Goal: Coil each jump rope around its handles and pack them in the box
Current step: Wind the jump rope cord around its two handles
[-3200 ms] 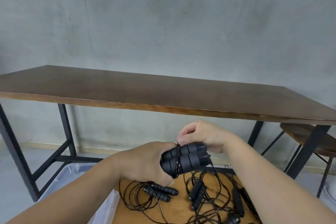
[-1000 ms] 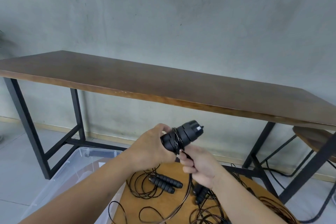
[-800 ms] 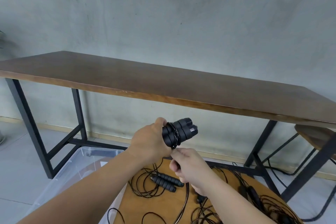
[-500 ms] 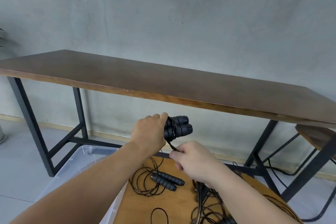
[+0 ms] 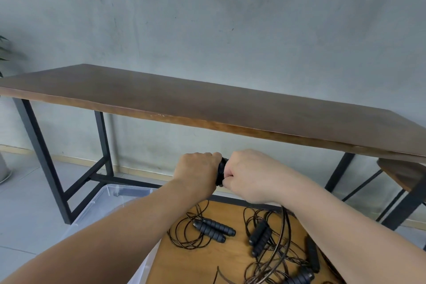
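1. Half a second ago the two black handles stuck out in plain view between the hands, with the right hand [image 5: 250, 176] below them; now it has come up level with the left hand [image 5: 196, 174] and closed over the handles' right ends, so only a sliver of the handle pair [image 5: 220, 172] shows between the two fists.
2. The left hand is wrapped tight round the left part of the pair. The right hand is curled shut against it, fingers pinching at the bundle; whether it grips cord or handle I cannot tell.
3. The pair is held in the air above the far edge of the small wooden table [image 5: 207, 258], long axis running left to right from one fist to the other.
4. A cord [image 5: 284, 233] hangs from under the right hand down to the tangle near the table's right edge, so winding looks unfinished.
5. The relation that matters: the slack leaves on the right-hand side, crosswise to the handles' axis, so the right hand is better placed to carry the next turn while the left keeps the pair fixed.
6. The clear plastic box [image 5: 108, 198] sits on the floor off the table's left edge, below the left forearm, nearer that hand for packing.
7. Loose ropes remain: one handle pair [image 5: 214, 229] mid-table, another [image 5: 260, 237] to its right.
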